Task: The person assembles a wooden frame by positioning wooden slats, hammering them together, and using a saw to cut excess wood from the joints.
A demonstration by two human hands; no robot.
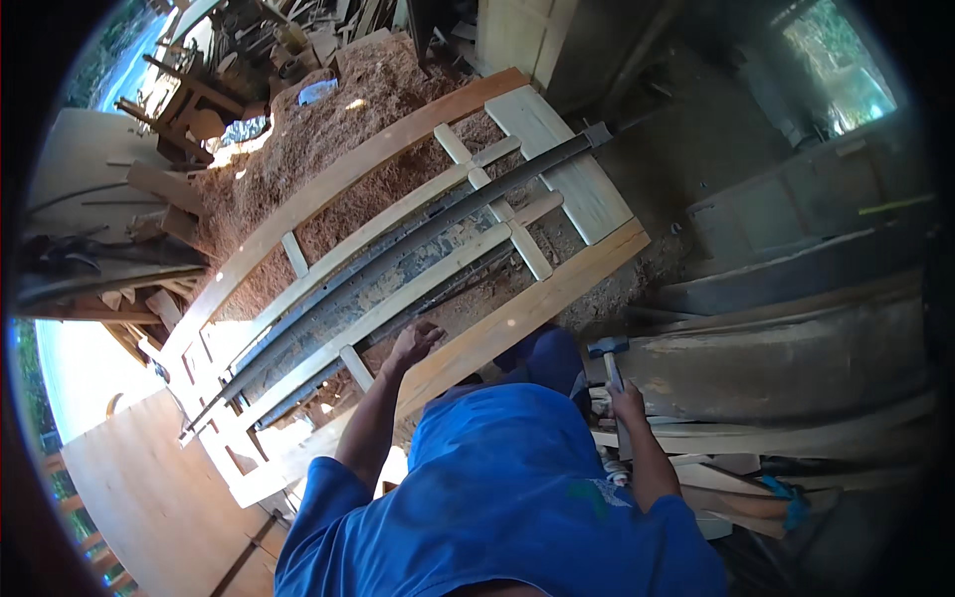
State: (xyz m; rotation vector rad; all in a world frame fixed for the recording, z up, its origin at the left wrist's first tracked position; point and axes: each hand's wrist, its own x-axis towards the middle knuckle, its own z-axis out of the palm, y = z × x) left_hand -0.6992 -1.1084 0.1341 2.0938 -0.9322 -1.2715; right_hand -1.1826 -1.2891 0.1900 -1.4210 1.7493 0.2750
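Observation:
A large wooden door frame (497,338) stretches across in front of me, with long side rails, slim inner slats and a wide pale end board (567,164). Along its length lies a long dark metal bar clamp (517,177). My left hand (415,343) is over the gap beside the near side rail, fingers curled together; whatever they may hold is too small to make out. Down at my right side, my right hand (627,405) is closed round the handle of a hammer (609,348), whose head points up and away from the frame.
A big heap of reddish wood shavings (348,119) spreads beyond the frame. Curved boards (776,368) are stacked at the right. A flat plywood sheet (149,488) lies at the lower left, and scrap wood (199,90) clutters the far left.

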